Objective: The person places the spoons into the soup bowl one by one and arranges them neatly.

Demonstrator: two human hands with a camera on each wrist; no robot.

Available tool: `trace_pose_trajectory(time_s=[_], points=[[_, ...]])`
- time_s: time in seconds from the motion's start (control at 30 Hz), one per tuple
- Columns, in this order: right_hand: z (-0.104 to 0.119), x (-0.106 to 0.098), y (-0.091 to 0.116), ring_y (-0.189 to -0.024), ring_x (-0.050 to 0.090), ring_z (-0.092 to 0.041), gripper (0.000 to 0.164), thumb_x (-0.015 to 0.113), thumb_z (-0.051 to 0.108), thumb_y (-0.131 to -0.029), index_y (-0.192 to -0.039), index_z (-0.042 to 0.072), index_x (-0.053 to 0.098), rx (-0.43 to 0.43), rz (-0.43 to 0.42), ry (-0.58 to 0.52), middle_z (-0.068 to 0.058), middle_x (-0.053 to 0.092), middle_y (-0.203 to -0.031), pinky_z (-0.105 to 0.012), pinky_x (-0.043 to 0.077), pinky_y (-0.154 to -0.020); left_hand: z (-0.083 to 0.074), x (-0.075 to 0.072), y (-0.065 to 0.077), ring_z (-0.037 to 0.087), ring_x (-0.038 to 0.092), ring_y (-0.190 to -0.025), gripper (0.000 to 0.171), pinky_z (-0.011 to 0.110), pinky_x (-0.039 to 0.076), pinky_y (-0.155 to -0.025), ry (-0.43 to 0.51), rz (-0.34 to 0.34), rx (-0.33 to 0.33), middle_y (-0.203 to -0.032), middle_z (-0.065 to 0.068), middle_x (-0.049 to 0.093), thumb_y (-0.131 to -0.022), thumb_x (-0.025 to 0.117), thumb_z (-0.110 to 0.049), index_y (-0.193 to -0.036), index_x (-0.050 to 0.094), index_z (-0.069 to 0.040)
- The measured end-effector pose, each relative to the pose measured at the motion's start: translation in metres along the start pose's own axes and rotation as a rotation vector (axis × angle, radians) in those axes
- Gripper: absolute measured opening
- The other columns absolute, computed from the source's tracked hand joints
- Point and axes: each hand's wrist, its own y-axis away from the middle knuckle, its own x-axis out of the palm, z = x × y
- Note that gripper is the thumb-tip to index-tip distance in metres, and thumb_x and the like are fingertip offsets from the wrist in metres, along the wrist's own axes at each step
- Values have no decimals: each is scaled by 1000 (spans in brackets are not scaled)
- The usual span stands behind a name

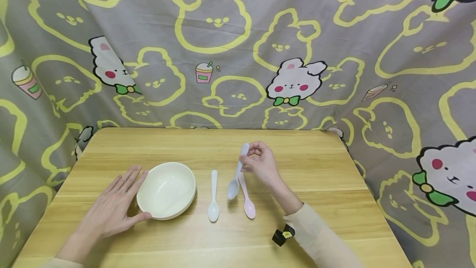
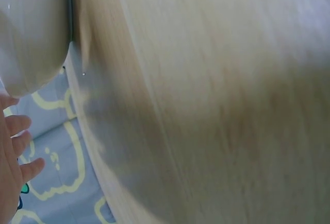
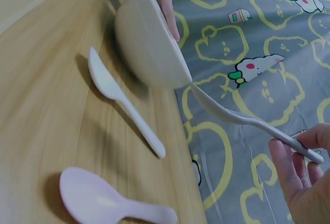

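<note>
A cream bowl (image 1: 166, 191) stands on the table, and my left hand (image 1: 113, 208) touches its left side with fingers extended. In the left wrist view, those fingers (image 2: 19, 126) lie close to the bowl (image 2: 33, 33). My right hand (image 1: 262, 164) pinches a grey-blue spoon (image 1: 233, 189) by its handle, above the table with the spoon's head down. A white spoon (image 1: 213, 210) lies between the bowl and the held spoon. Partly behind the held spoon and right hand is a pink spoon (image 1: 249, 209); it also shows in the right wrist view, below the white spoon (image 3: 131, 116).
The wooden table (image 1: 178, 245) reaches back to a grey curtain (image 1: 230, 24) with yellow cartoon outlines. A small black object with a yellow label (image 1: 284, 235) sits by the right sleeve (image 1: 316, 230).
</note>
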Motion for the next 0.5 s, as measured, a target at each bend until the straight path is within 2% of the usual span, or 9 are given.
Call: trace_pose_trajectory(time_s=[0.2, 0.5], points=[[3, 13, -1, -70, 72, -8, 34, 72, -8, -89, -118, -3, 56, -44, 11, -31, -3, 63, -94, -32, 68, -69, -1, 0, 1, 14, 1, -168, 121, 18, -12, -133, -2, 6, -5, -178, 13, 18, -79, 69, -81, -165, 32, -5], [4, 34, -3, -69, 71, -7, 32, 70, -10, -89, -117, -3, 55, -57, 33, -89, -3, 62, -94, -32, 69, -71, -1, 0, -1, 15, 4, -169, 119, 18, -11, -134, -1, -5, -2, -178, 13, 19, -79, 69, -81, -164, 35, -5]])
